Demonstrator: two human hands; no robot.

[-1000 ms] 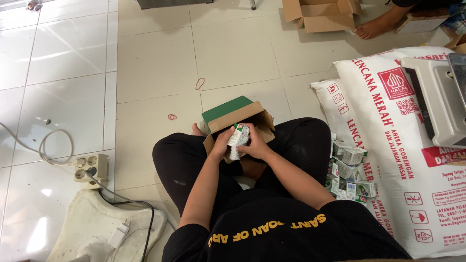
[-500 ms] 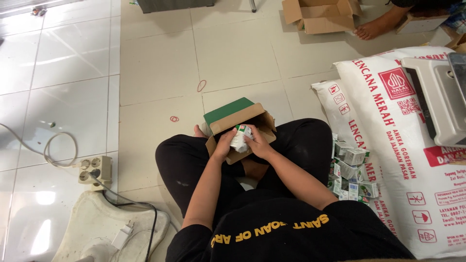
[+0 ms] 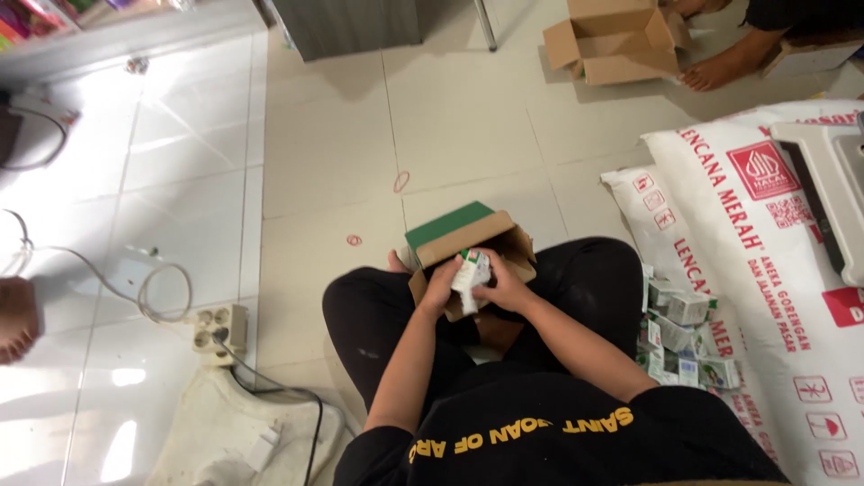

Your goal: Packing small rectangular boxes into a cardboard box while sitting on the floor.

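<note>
We take this for a small shop's back floor — white tiles (image 3: 180, 180), stacked printed sacks (image 3: 774, 297), open cartons (image 3: 616, 40), shelved goods (image 3: 36, 13) — stock everywhere.

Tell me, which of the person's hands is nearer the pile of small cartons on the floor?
Right. The right hand is on the side of the pile of small cartons; the left hand lies farther, beyond the held carton.
</note>
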